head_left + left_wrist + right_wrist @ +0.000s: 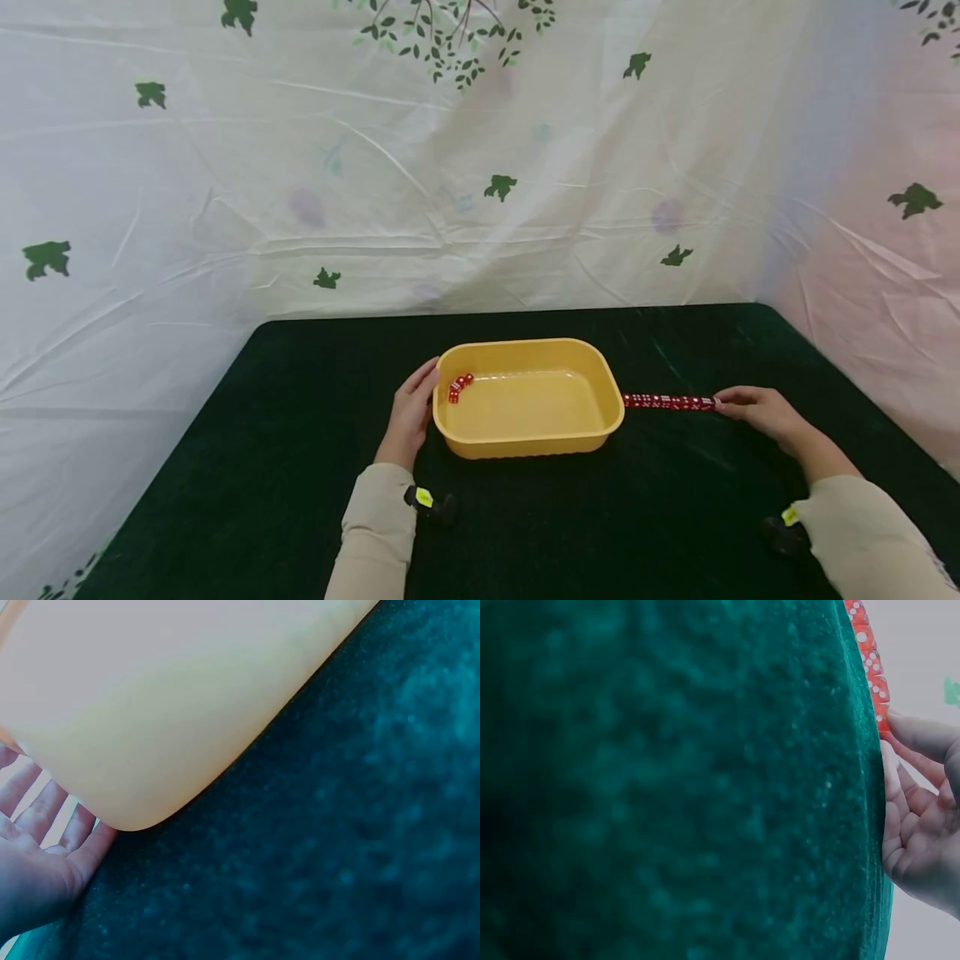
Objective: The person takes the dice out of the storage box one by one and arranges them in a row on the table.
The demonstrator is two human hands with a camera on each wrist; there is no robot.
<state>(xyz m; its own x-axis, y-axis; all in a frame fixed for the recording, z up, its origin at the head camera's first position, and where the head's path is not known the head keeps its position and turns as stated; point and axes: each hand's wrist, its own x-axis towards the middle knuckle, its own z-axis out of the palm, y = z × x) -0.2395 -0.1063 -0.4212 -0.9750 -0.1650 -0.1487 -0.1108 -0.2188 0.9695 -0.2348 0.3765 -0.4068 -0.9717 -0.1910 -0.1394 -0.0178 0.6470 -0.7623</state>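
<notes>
A yellow plastic tub [525, 446] stands on the dark green cloth. My left hand [408, 417] rests against the tub's left end, its fingers spread along the outer wall in the left wrist view. Several red dice [458, 387] with white pips lie inside the tub near its left wall. From the tub's right side a straight row of red dice [667, 402] runs to the right, set face to face. At the row's right end my right hand [761, 412] pinches the last die [882, 718] between thumb and forefinger.
The green cloth [262, 467] covers the table, with rounded far corners. Behind it hangs a pale curtain [420, 242] printed with green leaves. Dark cameras are strapped at both wrists, by the cream sleeves [375, 517].
</notes>
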